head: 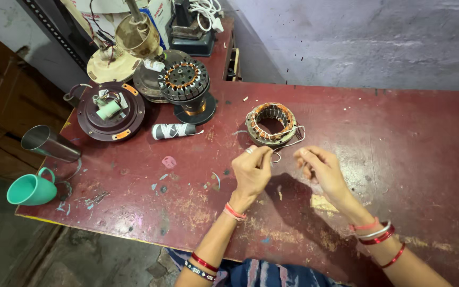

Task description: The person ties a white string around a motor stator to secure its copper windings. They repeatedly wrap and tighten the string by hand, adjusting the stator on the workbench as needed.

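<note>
Two hands are at work just in front of the ring-shaped stator point(271, 124), which lies flat on the red bench point(399, 159). Your left hand point(252, 172) is pinched shut on a thin pale thread point(288, 144) that loops off the near rim of the stator, and your right hand point(320, 169) pinches the same thread a little to the right, fingers curled. The stator already carries copper windings all round its inner slots, and white lacing shows along its near edge, so the winding looks done; how much tying is left I cannot tell. Left of the stator lie a small wrapped roll point(172, 130), a taller wound stator point(185, 81) and a dark round cover point(110, 110).
</note>
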